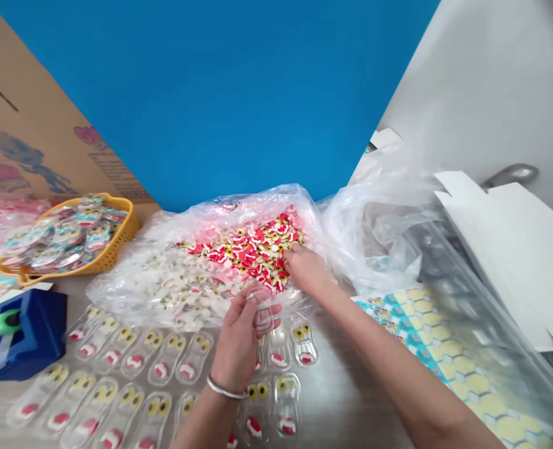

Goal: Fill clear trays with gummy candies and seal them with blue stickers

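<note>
My left hand [239, 340], with a silver bangle at the wrist, grips a clear plastic blister shell [263, 319] between thumb and fingers. It is held in front of an open plastic bag [140, 274] full of small pieces. Inside lies a heap of red-and-white mouth pieces and yellow eye pieces [251, 249]. At the heap's right side is my right hand [307, 268], fingers bent together among the pieces; what is between the fingertips is too small to make out. Below, rows of clear shells [164, 358] lie on the table, each with two yellow eyes and a red mouth.
A yellow basket [133, 227] of packed items and a blue tape dispenser [47, 330] stand left. Sticker sheets [426, 324], crumpled plastic [374, 231] and white card [529, 249] lie right. Behind stands a blue panel [239, 93]; a cardboard box [37, 106] is at the left.
</note>
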`<action>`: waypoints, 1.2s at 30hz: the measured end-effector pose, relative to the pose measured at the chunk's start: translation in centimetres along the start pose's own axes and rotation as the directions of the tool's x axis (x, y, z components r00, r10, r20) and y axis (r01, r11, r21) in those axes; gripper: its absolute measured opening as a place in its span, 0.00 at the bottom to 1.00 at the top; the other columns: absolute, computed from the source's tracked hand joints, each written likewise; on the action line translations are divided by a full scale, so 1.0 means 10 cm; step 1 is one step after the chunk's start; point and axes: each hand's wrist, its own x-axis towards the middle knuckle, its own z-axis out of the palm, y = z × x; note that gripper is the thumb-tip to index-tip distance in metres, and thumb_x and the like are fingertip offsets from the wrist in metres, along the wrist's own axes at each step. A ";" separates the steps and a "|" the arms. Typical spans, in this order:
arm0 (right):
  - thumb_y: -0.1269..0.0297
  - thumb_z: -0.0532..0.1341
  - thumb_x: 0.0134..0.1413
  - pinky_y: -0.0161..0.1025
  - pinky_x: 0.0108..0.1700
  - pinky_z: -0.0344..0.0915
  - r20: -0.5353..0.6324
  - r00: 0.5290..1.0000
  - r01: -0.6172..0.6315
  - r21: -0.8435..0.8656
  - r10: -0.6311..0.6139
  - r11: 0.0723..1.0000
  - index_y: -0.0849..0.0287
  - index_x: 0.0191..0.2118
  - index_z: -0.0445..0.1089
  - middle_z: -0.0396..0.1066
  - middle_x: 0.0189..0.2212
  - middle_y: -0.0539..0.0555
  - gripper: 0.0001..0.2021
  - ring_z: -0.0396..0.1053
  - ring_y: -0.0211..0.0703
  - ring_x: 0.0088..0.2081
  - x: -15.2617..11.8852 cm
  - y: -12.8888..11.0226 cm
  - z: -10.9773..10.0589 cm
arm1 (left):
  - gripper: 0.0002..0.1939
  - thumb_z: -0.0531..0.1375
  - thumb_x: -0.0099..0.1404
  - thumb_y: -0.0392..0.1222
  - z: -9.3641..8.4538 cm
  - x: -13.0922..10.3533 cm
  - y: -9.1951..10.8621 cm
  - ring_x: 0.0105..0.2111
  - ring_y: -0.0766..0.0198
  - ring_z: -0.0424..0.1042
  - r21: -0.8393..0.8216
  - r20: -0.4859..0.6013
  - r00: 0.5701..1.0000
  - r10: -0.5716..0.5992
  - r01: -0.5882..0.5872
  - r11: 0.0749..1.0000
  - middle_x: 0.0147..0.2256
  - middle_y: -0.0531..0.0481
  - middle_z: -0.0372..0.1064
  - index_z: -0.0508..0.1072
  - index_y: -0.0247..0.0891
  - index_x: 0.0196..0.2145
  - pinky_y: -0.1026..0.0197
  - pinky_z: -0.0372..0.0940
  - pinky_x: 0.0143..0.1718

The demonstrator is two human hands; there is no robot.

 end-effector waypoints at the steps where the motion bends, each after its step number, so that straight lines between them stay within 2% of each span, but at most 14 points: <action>1: 0.71 0.55 0.61 0.38 0.41 0.61 0.003 1.000 0.003 -0.007 -0.003 1.000 0.60 0.41 0.73 0.71 0.43 0.61 0.09 0.70 0.47 0.43 0.00 -0.01 0.02 | 0.22 0.66 0.58 0.47 -0.01 0.01 0.00 0.36 0.60 0.78 -0.005 -0.002 1.000 -0.008 0.008 1.000 0.48 0.43 0.74 0.70 0.40 0.49 0.60 0.72 0.33; 4: 0.71 0.56 0.60 0.36 0.39 0.60 -0.021 1.000 -0.014 0.080 0.015 0.997 0.59 0.40 0.71 0.73 0.40 0.58 0.07 0.70 0.44 0.40 -0.03 0.06 0.05 | 0.22 0.66 0.58 0.48 -0.06 0.06 0.01 0.35 0.60 0.78 -0.024 -0.004 1.000 -0.025 0.025 0.999 0.47 0.43 0.74 0.70 0.40 0.49 0.60 0.72 0.33; 7: 0.71 0.55 0.59 0.34 0.36 0.60 -0.078 0.986 -0.130 0.206 0.149 0.970 0.60 0.44 0.69 0.74 0.35 0.55 0.10 0.70 0.42 0.35 0.01 0.21 0.03 | 0.22 0.66 0.58 0.48 -0.09 0.09 0.02 0.35 0.61 0.78 -0.029 0.003 1.000 -0.027 0.027 0.999 0.47 0.44 0.75 0.70 0.41 0.49 0.60 0.71 0.34; 10: 0.69 0.54 0.60 0.35 0.37 0.61 -0.099 0.965 -0.227 0.157 0.244 0.961 0.60 0.44 0.70 0.75 0.35 0.57 0.10 0.72 0.44 0.36 0.16 0.29 0.00 | 0.21 0.65 0.60 0.49 -0.10 0.10 0.02 0.36 0.60 0.78 -0.022 0.021 0.999 -0.029 0.030 0.999 0.47 0.44 0.74 0.70 0.41 0.49 0.60 0.71 0.35; 13: 0.69 0.55 0.61 0.37 0.38 0.62 -0.073 0.968 -0.236 0.080 0.242 0.968 0.62 0.41 0.73 0.75 0.38 0.62 0.10 0.73 0.48 0.38 0.32 0.24 0.00 | 0.20 0.64 0.61 0.49 -0.08 0.10 0.02 0.40 0.59 0.77 -0.034 0.041 0.999 -0.021 0.022 0.999 0.47 0.45 0.74 0.70 0.41 0.49 0.59 0.71 0.38; 18: 0.74 0.52 0.60 0.39 0.38 0.64 -0.093 0.966 -0.237 0.067 0.242 0.969 0.65 0.45 0.72 0.73 0.43 0.67 0.13 0.73 0.49 0.38 0.38 0.16 0.03 | 0.21 0.65 0.59 0.49 -0.06 0.08 0.01 0.43 0.57 0.76 -0.059 0.037 0.999 -0.036 0.038 0.998 0.45 0.46 0.74 0.71 0.42 0.48 0.57 0.70 0.41; 21: 0.71 0.55 0.59 0.38 0.38 0.64 -0.119 0.963 -0.210 0.237 0.242 0.949 0.62 0.40 0.73 0.74 0.36 0.60 0.09 0.72 0.46 0.35 0.25 0.16 -0.03 | 0.20 0.65 0.59 0.47 -0.06 0.08 0.01 0.44 0.57 0.75 -0.108 0.051 0.998 -0.045 0.050 0.993 0.45 0.46 0.74 0.72 0.42 0.48 0.57 0.69 0.41; 22: 0.69 0.56 0.58 0.37 0.37 0.64 -0.103 0.970 -0.168 0.366 0.220 0.915 0.60 0.37 0.73 0.74 0.33 0.56 0.08 0.71 0.44 0.34 0.18 0.14 -0.06 | 0.19 0.65 0.59 0.46 -0.06 0.08 0.01 0.45 0.57 0.74 -0.121 0.062 0.997 -0.049 0.056 0.991 0.45 0.47 0.74 0.72 0.42 0.48 0.58 0.68 0.41; 24: 0.66 0.57 0.57 0.35 0.34 0.64 -0.024 0.994 -0.064 0.646 0.104 0.761 0.58 0.35 0.73 0.73 0.28 0.51 0.07 0.70 0.41 0.31 -0.01 0.05 -0.12 | 0.18 0.65 0.59 0.43 -0.04 0.07 0.00 0.46 0.57 0.74 -0.126 0.102 0.993 -0.056 0.069 0.990 0.46 0.46 0.73 0.72 0.42 0.47 0.59 0.68 0.42; 26: 0.67 0.57 0.56 0.34 0.32 0.63 0.044 0.998 -0.009 0.800 -0.043 0.600 0.57 0.34 0.73 0.73 0.28 0.48 0.07 0.69 0.38 0.29 -0.22 -0.08 -0.18 | 0.18 0.64 0.57 0.39 -0.01 0.06 -0.03 0.46 0.57 0.73 -0.104 0.149 0.987 -0.059 0.075 0.992 0.47 0.46 0.73 0.72 0.41 0.47 0.59 0.67 0.42; 27: 0.68 0.57 0.55 0.33 0.32 0.62 0.055 0.994 0.011 0.821 -0.099 0.571 0.57 0.34 0.73 0.73 0.29 0.48 0.07 0.68 0.38 0.30 -0.31 -0.15 -0.20 | 0.19 0.64 0.57 0.37 0.01 0.06 -0.04 0.46 0.57 0.73 -0.089 0.172 0.984 -0.054 0.071 0.993 0.47 0.46 0.73 0.72 0.41 0.48 0.59 0.67 0.42; 28: 0.70 0.57 0.54 0.33 0.33 0.62 0.052 0.989 0.037 0.813 -0.135 0.581 0.57 0.33 0.74 0.72 0.29 0.48 0.07 0.68 0.37 0.31 -0.39 -0.22 -0.23 | 0.21 0.64 0.57 0.36 0.03 0.05 -0.07 0.46 0.57 0.73 -0.072 0.193 0.980 -0.044 0.059 0.996 0.47 0.46 0.73 0.71 0.42 0.49 0.59 0.67 0.42; 32: 0.76 0.57 0.54 0.35 0.38 0.60 -0.012 0.987 0.126 0.675 -0.160 0.727 0.57 0.29 0.73 0.71 0.29 0.49 0.10 0.68 0.39 0.35 -0.57 -0.41 -0.31 | 0.20 0.62 0.58 0.36 0.08 0.03 -0.16 0.42 0.61 0.72 0.000 0.207 0.977 0.044 -0.045 0.999 0.45 0.49 0.74 0.71 0.42 0.49 0.60 0.66 0.43; 36: 0.74 0.59 0.56 0.35 0.37 0.60 -0.041 0.999 0.047 0.652 -0.027 0.757 0.56 0.38 0.70 0.72 0.33 0.50 0.06 0.69 0.40 0.35 -0.66 -0.45 -0.30 | 0.16 0.61 0.60 0.38 0.06 0.03 -0.20 0.42 0.61 0.72 0.025 0.192 0.977 0.091 -0.098 0.995 0.43 0.50 0.75 0.73 0.42 0.47 0.60 0.65 0.45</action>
